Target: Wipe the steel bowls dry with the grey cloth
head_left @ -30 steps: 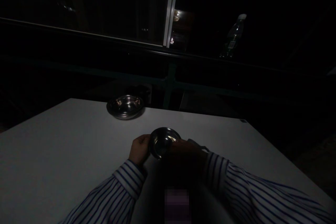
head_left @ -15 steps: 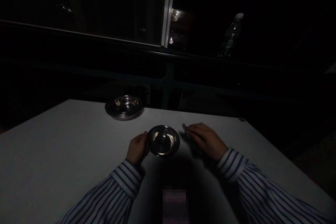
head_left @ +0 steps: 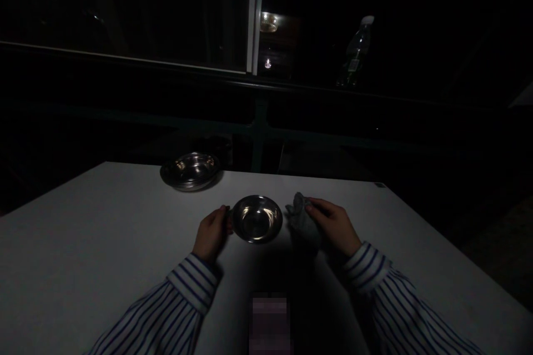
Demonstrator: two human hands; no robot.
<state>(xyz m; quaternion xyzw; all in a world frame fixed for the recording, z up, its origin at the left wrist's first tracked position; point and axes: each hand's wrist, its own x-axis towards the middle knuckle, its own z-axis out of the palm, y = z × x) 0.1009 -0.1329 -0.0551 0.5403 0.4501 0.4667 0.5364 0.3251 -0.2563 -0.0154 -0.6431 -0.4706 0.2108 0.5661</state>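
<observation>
A small steel bowl (head_left: 256,218) sits upright on the white table (head_left: 104,244) in front of me. My left hand (head_left: 210,233) is closed on the bowl's left rim. Just right of the bowl, my right hand (head_left: 333,226) grips a crumpled grey cloth (head_left: 302,221) and holds it near the table top. Both sleeves are white with blue stripes. The scene is dim.
A stack of steel bowls (head_left: 190,171) stands at the table's far edge, left of centre. Behind the table runs a dark railing with a plastic bottle (head_left: 356,52) on a ledge at the upper right. The table's right edge slopes off near my right arm.
The bowl went from tilted in both hands to flat on the table. My right hand left it, moved right and picked up the grey cloth.
</observation>
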